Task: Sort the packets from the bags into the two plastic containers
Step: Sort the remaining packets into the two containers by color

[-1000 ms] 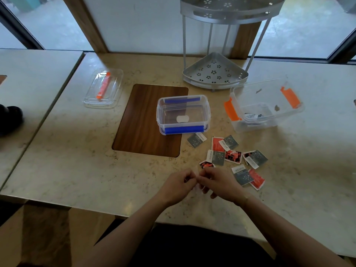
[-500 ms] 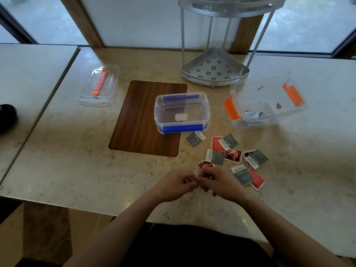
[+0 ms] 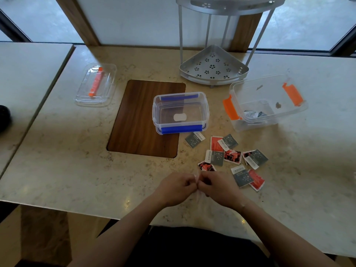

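Nothing has shifted: both hands, left hand (image 3: 178, 186) and right hand (image 3: 219, 186), still pinch a clear bag (image 3: 196, 177); packets (image 3: 231, 157) lie upper right, nearer the right hand.

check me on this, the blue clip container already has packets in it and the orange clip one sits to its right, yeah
Not quite. The head view shows the blue clip container holding no packets, only a white label on its base. The packets already sorted lie in the orange clip container, which does sit to its right. The other packets lie loose on the table.
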Available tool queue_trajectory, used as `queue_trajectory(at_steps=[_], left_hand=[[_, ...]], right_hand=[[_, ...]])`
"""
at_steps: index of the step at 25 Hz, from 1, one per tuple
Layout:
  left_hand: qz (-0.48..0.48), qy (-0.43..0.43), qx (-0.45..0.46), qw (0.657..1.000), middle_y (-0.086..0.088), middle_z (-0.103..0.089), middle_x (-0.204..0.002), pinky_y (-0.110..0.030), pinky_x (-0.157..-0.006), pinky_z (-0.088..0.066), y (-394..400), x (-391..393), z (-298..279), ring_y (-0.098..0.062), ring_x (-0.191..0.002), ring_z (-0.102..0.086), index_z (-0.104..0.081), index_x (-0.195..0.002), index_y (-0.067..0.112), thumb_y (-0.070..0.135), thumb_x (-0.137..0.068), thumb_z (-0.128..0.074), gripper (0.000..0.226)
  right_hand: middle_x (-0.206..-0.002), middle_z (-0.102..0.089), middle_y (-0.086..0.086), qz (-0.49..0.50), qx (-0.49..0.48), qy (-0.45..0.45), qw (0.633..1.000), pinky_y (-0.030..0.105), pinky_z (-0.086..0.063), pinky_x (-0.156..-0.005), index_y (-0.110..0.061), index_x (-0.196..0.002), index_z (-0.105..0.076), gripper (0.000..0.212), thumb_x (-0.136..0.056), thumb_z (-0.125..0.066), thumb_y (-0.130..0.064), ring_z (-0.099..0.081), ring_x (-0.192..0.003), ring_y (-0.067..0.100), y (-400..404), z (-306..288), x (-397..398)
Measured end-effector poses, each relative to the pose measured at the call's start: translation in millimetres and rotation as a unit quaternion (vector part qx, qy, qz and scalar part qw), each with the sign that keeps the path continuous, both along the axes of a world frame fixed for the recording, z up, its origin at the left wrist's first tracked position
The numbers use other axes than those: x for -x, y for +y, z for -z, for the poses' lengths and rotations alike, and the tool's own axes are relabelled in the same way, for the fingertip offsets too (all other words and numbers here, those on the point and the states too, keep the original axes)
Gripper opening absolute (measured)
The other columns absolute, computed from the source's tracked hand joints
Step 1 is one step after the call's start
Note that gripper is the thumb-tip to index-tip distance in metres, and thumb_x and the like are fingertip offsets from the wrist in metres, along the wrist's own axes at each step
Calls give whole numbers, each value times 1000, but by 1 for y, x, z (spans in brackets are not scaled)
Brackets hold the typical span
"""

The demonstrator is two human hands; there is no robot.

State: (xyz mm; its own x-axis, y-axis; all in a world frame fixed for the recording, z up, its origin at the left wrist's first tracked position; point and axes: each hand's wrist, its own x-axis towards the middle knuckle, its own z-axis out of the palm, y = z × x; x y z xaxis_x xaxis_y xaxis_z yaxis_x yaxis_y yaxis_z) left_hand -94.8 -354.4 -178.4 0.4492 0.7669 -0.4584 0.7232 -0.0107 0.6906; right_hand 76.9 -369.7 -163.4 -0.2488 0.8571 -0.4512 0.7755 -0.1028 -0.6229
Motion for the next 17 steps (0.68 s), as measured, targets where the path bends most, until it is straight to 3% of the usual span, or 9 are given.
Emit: queue_trajectory(at_steps=[4,11,17], left_hand=[[6,6,-22,1000,7,-58,-68,-38,-64,-46,0,-1,-1,-13,-65,-53,-63,-72,18,26,-88,-56,20],[-29,68,-107,991,8,-44,-54,-25,-51,-31,4,4,1,-7,-50,-38,-41,-53,27,45,-89,-55,42],[-18,122,-122,985,7,-50,-60,-28,-55,-37,9,16,-9,-9,-55,-40,-50,-60,23,47,-84,-57,34]], right_hand=[[-71,-67,4,5,-18,6,1000,37,-50,-62,-14,-75,-62,21,-87,-59,-31,-62,-67,21,0,4,-1],[-54,-45,-7,25,-36,-4,999,28,-32,-53,-24,-54,-42,35,-82,-59,-37,-36,-51,9,1,5,-1],[-59,-51,-5,-30,-66,-144,987,26,-35,-50,-22,-62,-50,31,-83,-52,-44,-42,-51,10,7,-11,-16]])
